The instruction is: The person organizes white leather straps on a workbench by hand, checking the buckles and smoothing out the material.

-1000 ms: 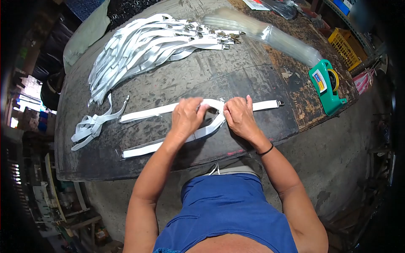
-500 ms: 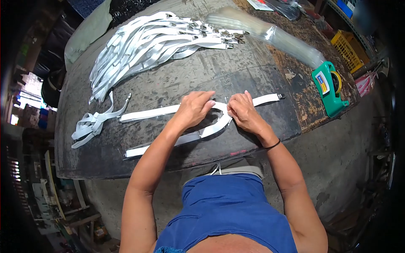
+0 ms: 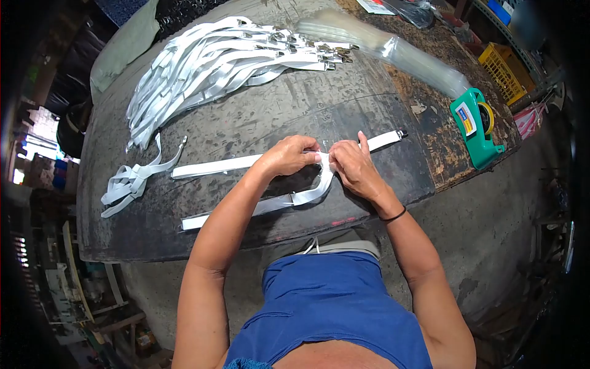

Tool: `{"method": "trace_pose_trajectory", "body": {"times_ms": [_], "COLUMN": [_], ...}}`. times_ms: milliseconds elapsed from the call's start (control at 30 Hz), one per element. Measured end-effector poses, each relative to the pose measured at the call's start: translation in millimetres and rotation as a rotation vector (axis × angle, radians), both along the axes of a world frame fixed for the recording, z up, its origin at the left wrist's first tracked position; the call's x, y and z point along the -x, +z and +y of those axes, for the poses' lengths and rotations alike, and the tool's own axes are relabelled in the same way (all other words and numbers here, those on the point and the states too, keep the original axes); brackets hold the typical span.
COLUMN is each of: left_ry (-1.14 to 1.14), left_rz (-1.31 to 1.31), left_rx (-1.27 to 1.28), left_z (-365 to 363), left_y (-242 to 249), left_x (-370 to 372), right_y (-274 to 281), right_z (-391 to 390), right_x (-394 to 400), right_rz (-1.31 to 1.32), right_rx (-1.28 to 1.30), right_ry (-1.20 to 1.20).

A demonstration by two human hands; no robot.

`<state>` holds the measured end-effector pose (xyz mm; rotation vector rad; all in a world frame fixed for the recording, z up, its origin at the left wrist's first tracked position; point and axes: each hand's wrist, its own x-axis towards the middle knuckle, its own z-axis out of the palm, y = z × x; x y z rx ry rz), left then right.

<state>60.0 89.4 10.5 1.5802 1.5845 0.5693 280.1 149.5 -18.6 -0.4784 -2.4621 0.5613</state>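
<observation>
White suspenders [image 3: 312,195] lie on the dark worktable in front of me, two straps running left and a single strap ending in a metal clip at the right. My left hand [image 3: 292,155] is closed, thumb and fingers pinching the upper strap just left of where the straps join. Right beside it, my right hand [image 3: 351,161] grips the join, its fingers curled and one finger raised. The hands nearly touch, and they hide most of the join.
A large pile of white suspenders [image 3: 203,67] with metal clips lies at the back. At the left is a tangled white strap [image 3: 132,184]. A green tape dispenser [image 3: 473,132] and clear plastic sleeves [image 3: 418,63] are at the right; a yellow crate [image 3: 502,74] stands beyond.
My left hand has moved right, up against the right hand, and its fingers have closed on the strap. The right hand still holds the join.
</observation>
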Motion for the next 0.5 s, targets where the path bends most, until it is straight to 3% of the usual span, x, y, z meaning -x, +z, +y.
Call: {"method": "trace_pose_trajectory", "body": {"times_ms": [300, 367, 500], "left_ry": [0.0, 0.188, 0.035], "left_rz": [0.16, 0.407, 0.5], "left_rx": [-0.087, -0.52, -0.501], "left_z": [2.6, -7.1, -14.1], "left_y": [-0.7, -1.1, -11.9], "left_x": [-21.2, -30.1, -31.6], "right_y": [-4.1, -3.1, -7.8], "right_z": [-1.7, -2.3, -2.0], "right_x": [-0.8, 0.2, 2.1], "right_rz": [0.028, 0.028, 0.041], "right_rx": [0.077, 0.085, 0.091], "right_ry": [-0.024, -0.036, -0.072]}}
